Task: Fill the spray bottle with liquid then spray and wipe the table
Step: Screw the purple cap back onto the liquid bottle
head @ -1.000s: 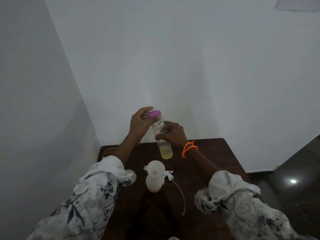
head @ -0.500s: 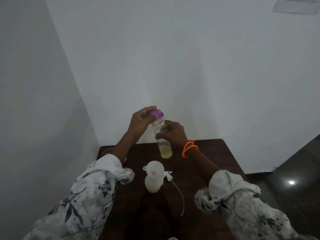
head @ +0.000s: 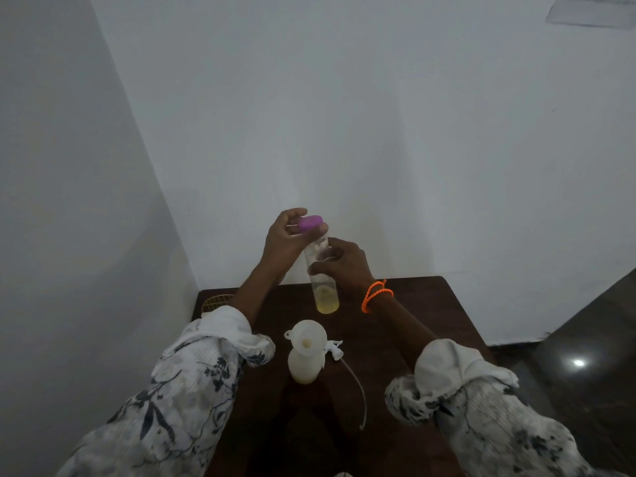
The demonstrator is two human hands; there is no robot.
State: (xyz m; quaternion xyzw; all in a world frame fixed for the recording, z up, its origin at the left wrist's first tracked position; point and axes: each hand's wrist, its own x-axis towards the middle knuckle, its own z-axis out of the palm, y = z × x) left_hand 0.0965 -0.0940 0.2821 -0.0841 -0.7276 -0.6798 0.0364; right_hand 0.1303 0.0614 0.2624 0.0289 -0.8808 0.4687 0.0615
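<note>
Here, just above the centre of the frame, the left hand (head: 285, 241) pinches the purple cap (head: 310, 223) of a clear bottle (head: 322, 275), fingers curled tightly round it. The right hand (head: 344, 263) wraps the bottle's middle, holding it upright and raised above the far part of the dark wooden table (head: 430, 325). A small pool of yellow liquid sits at the bottle's bottom; the rest looks empty. An orange bracelet (head: 375, 295) circles the right wrist.

Lower, near the middle of the frame, the white spray bottle (head: 305, 364) stands on the table with a white funnel (head: 307, 335) seated in its neck. Pale yellow shows at its base, so some liquid seems to be inside. Just right of it lies the spray head (head: 334, 349), off the bottle, its thin tube (head: 358, 390) trailing toward the lower frame.

Judging by this, filling is partly or nearly done. Whether the cap is going on or coming off cannot be told. Refitting the spray head, spraying and wiping remain; no cloth can be made out.

No brand or label is readable. A paper sheet (head: 590, 10) at the upper right carries print too small to read.
</note>
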